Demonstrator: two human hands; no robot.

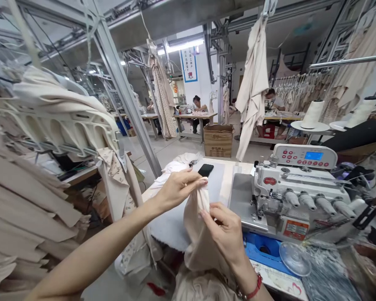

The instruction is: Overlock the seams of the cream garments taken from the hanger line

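A beige piece of fabric point(196, 223) hangs between my hands and drapes down toward my lap. My left hand point(180, 188) pinches its upper edge, thumb against fingers. Lower on the same edge, my right hand point(224, 230) grips the cloth between thumb and fingers; a red bracelet circles that wrist. Just right of my hands stands a white overlock sewing machine point(285, 192) with a lit blue display. Behind my left hand a black phone point(206, 170) lies on the table point(224, 167).
Beige garments point(28, 213) hang from a rack of white hangers point(59, 131) at left. Thread cones point(313, 115) stand behind the machine. A metal post point(128, 92) rises at left. Beyond the table are a cardboard box point(218, 141) and people at other sewing tables.
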